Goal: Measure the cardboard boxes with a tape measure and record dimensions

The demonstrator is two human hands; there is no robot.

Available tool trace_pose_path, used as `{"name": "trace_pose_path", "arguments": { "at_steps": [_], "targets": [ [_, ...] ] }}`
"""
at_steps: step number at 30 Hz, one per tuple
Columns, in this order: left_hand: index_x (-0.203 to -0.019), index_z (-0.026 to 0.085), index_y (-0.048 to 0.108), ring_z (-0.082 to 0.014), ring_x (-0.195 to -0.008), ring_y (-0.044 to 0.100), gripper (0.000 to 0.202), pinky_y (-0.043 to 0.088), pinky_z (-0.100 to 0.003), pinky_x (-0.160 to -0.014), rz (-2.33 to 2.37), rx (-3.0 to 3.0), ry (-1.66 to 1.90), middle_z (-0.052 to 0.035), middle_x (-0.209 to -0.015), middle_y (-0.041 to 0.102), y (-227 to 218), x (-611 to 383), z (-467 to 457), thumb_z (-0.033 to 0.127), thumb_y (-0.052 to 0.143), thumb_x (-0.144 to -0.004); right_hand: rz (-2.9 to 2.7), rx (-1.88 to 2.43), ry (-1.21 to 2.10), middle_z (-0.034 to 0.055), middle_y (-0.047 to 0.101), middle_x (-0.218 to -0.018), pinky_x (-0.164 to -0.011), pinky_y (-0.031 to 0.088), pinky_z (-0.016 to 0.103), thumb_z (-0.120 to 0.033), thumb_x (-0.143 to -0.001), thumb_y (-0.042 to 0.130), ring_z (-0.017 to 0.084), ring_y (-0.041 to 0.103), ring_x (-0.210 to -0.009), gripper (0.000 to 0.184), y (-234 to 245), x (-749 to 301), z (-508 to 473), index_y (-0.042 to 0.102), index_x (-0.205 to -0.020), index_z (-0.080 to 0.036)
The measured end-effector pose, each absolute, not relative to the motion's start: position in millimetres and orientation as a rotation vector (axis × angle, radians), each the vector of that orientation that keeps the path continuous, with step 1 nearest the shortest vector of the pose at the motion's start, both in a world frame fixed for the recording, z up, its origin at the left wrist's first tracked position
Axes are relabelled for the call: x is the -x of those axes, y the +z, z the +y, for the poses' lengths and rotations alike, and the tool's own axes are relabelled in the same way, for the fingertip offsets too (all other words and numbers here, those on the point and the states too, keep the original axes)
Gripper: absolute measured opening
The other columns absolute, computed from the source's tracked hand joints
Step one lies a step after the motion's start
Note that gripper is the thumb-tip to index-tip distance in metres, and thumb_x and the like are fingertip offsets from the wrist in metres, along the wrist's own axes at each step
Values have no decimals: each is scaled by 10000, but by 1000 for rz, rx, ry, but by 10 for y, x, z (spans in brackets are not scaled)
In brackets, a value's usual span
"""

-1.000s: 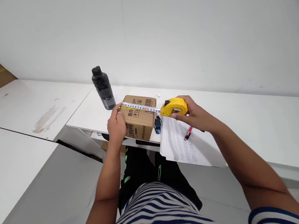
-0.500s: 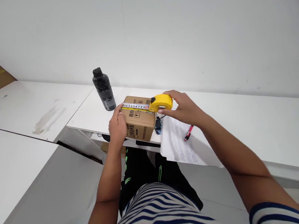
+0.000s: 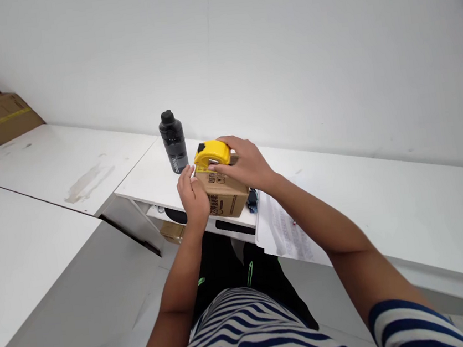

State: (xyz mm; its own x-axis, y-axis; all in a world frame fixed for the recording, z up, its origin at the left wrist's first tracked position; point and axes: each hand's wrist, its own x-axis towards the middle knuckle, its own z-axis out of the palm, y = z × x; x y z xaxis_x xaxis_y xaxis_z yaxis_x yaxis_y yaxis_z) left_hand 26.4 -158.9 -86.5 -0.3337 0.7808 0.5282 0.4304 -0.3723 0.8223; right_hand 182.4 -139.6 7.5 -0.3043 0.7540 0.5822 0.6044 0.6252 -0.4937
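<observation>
A small brown cardboard box [image 3: 228, 200] with dark printing sits at the front edge of the white desk. My left hand [image 3: 195, 200] grips its left side, the fingers along the upper left edge. In my right hand [image 3: 249, 163] is a yellow tape measure [image 3: 212, 152], held over the top of the box near its left end. No long stretch of blade shows now; the part between the case and my left fingers is hard to make out. My right hand and wrist cover the box's back right corner.
Behind the box stands a black water bottle [image 3: 174, 144]. Printed sheets [image 3: 282, 234] lie right of the box, a pen mostly hidden by my right forearm. Larger cartons [image 3: 3, 118] are stacked far left. A shelf under the desk holds a small carton [image 3: 172, 231].
My right hand has brought the tape measure left across the box, and the blade that lay along its top has drawn in. My left fingers have loosened from the blade's end. The view has shifted slightly.
</observation>
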Motion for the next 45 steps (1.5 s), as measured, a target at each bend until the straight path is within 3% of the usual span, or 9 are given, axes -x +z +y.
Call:
{"name": "trace_pose_path", "arguments": {
  "at_steps": [5, 11, 14, 17, 22, 31, 35, 41, 45],
  "targets": [
    [-1308, 189, 568, -270, -1470, 306, 463, 213, -493, -1228, 1538, -1869, 1986, -140, -1488, 475, -772, -454, -2043, 432, 314, -1008, -1750, 1068, 367, 90, 662, -1196, -945, 508, 462, -563, -768, 734, 283, 625, -1080, 540, -153, -2354, -1856, 601, -1195, -261],
    [-1495, 261, 293, -276, -1267, 551, 683, 461, -448, -1073, 899, -1829, 1341, -171, -1421, 509, -961, -936, -2638, 575, 498, -925, -1617, 1108, 464, 104, 644, -1045, -811, 556, 477, -752, -723, 660, 297, 636, -959, 658, -749, -2743, -2573, 609, -1165, -267],
    [-1425, 247, 334, -229, -1130, 624, 585, 520, -392, -982, 855, -1621, 1210, -151, -1313, 570, -1216, -1148, -2615, 563, 462, -949, -1755, 1193, 244, 144, 636, -1052, -825, 531, 501, -817, -816, 433, 317, 622, -969, 711, -1002, -2968, -2774, 641, -1186, -246],
    [-1373, 230, 402, -229, -1141, 619, 549, 512, -377, -984, 847, -1704, 1043, -138, -1324, 570, -1419, -1253, -2406, 545, 505, -936, -1933, 1484, 1, 166, 664, -1011, -790, 486, 483, -654, -965, 229, 313, 626, -909, 681, -1160, -3405, -2673, 628, -1269, -194],
    [-1377, 227, 440, -235, -1116, 635, 528, 500, -384, -978, 769, -2027, 573, -109, -1311, 607, -1470, -1358, -2018, 503, 512, -932, -2355, 1993, -155, 140, 688, -998, -681, 380, 355, -169, -978, 324, 224, 585, -721, 480, -1376, -4123, -2170, 543, -1403, -209],
    [-1372, 201, 402, -212, -954, 680, 528, 536, -356, -842, 913, -1957, 602, -104, -1144, 672, -1649, -1371, -1816, 523, 439, -955, -2625, 1806, -292, 152, 680, -1083, -700, 366, 341, -104, -951, 360, 218, 587, -792, 425, -1537, -4304, -2084, 575, -1310, -179],
    [-1366, 213, 407, -217, -944, 689, 531, 534, -362, -831, 987, -1984, 596, -99, -1156, 675, -1697, -1383, -1813, 545, 431, -953, -2489, 1748, -87, 137, 704, -942, -724, 396, 376, -133, -958, 363, 232, 597, -754, 342, -1516, -4312, -2059, 591, -1212, -152],
    [-1389, 166, 403, -283, -969, 694, 564, 532, -417, -814, 1147, -2105, 597, -167, -1224, 655, -1654, -1606, -1852, 536, 393, -963, -1348, 1426, 734, 25, 676, -846, -621, 460, 332, -543, -929, 524, 157, 591, -604, 323, -1543, -4129, -2247, 498, -1019, -235],
    [-1370, 159, 426, -293, -988, 688, 550, 525, -410, -815, 1178, -2137, 604, -173, -1240, 648, -1603, -1799, -1739, 534, 380, -970, -1168, 1416, 789, -61, 504, -669, -588, 391, 283, -482, -833, 680, 122, 483, -586, 320, -1551, -4003, -2365, 470, -823, -241]
  ]
}}
